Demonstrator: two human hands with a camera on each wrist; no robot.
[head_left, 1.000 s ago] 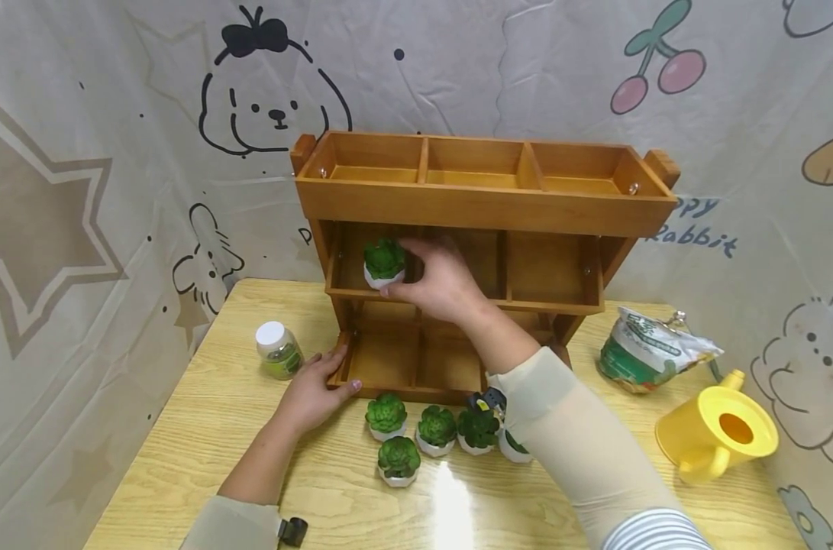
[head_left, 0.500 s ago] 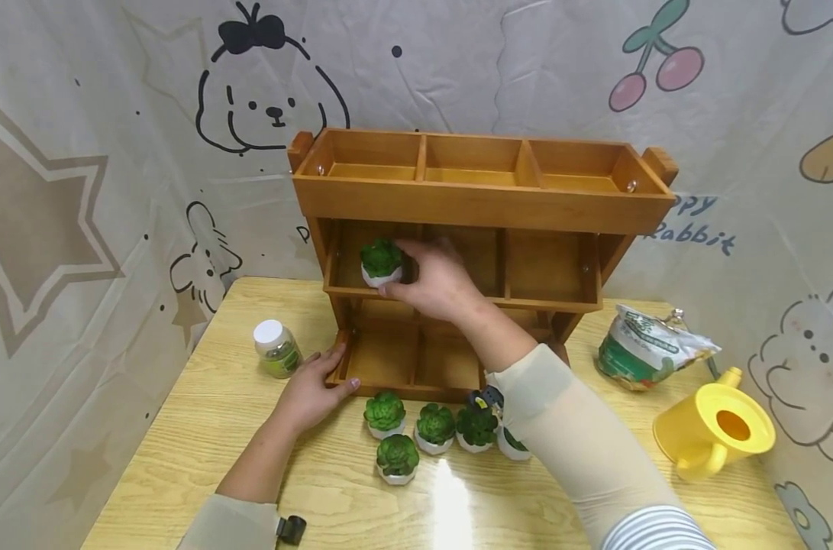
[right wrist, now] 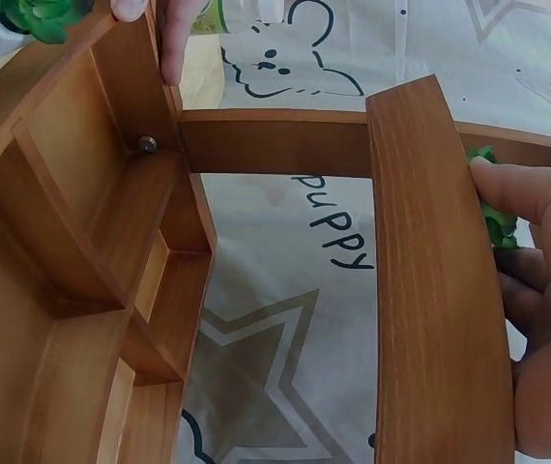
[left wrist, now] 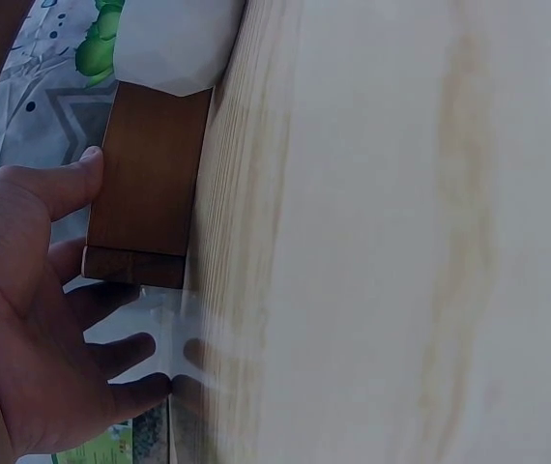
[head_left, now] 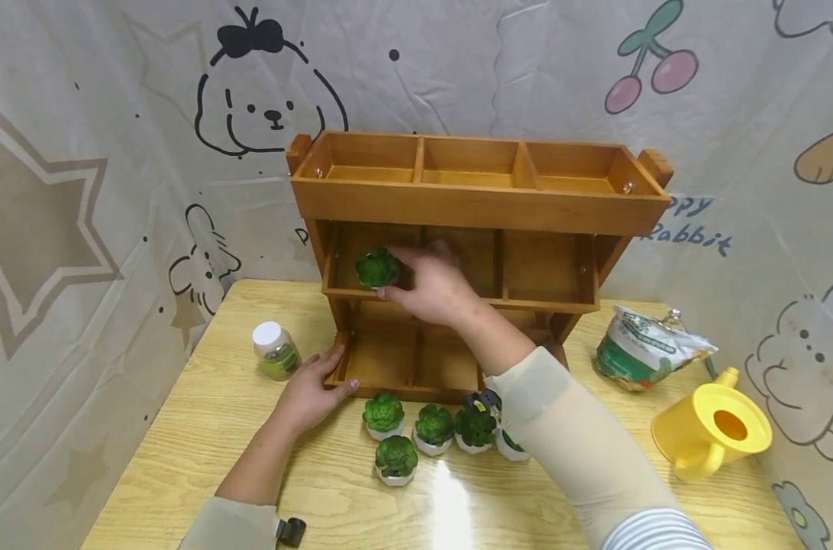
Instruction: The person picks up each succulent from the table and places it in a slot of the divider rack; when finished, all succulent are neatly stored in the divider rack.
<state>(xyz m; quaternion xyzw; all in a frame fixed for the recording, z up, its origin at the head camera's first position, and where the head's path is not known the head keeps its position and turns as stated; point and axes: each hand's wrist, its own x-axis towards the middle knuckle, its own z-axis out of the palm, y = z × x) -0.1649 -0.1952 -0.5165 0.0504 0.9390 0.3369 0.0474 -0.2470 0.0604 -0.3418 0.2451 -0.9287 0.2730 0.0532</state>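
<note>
My right hand (head_left: 433, 283) pinches a small potted succulent (head_left: 377, 269) between thumb and fingers at the left compartment of the middle tier of a wooden shelf (head_left: 481, 206). In the right wrist view the front board partly hides the green leaves (right wrist: 500, 224), and the white pot barely shows. The pot's contact with the compartment floor cannot be told. My left hand (head_left: 314, 389) touches the bottom tier's left front corner. Its thumb is on the front board and its spread fingers lie along the side. Several more succulents (head_left: 396, 458) in white pots stand before the shelf.
A white-lidded jar (head_left: 276, 351) stands just left of my left hand. Right of the shelf are a clipped green-and-white bag (head_left: 646, 347) and a yellow watering can (head_left: 708, 428). A patterned cloth (head_left: 457, 69) hangs behind. Dividers split each tier into compartments.
The held succulent has moved slightly down and left and tipped, with its leaves now facing the camera and its pot mostly out of sight. My left hand has stayed at the shelf corner.
</note>
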